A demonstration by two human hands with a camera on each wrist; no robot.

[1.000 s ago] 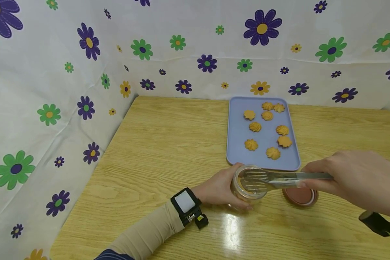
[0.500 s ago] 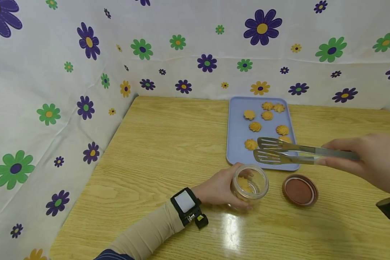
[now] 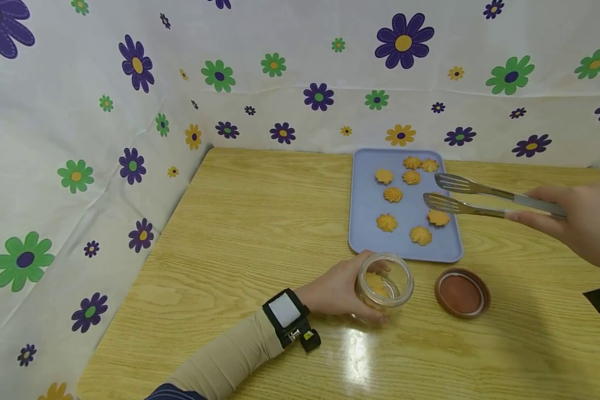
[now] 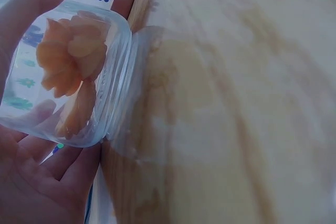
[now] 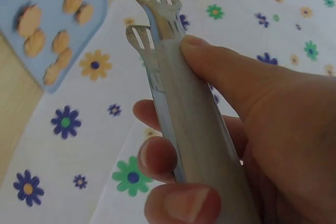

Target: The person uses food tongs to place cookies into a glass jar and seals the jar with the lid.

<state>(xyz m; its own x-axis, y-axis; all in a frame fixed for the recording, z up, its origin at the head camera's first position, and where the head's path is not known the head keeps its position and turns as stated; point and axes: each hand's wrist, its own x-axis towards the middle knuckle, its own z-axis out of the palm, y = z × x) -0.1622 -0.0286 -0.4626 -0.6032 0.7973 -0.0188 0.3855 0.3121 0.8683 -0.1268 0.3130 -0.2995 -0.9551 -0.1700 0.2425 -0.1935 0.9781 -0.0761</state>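
Note:
My left hand [image 3: 337,289] grips the side of a clear glass jar [image 3: 402,294], which stands with its mouth up on the table. Inside the jar are several golden cookies [image 4: 73,51], seen through the glass in the left wrist view. My right hand [image 3: 590,222] holds metal tongs [image 3: 490,191], thumb on one arm and fingers around the other. The slotted tips of the tongs are spread apart over the right side of a blue tray [image 3: 365,239]. Piped cookies [image 3: 420,235] lie scattered on that tray, one mostly covered by the lower tong tip.
A reddish-brown round lid [image 3: 461,293] lies inner side up to the right of the jar, in front of the tray. The wooden table [image 3: 240,233] meets a white flowered cloth [image 3: 280,78] at the back and left.
The tongs came out of the jar, spread, and moved up and right over the tray's right side. My left hand and the jar have stayed put.

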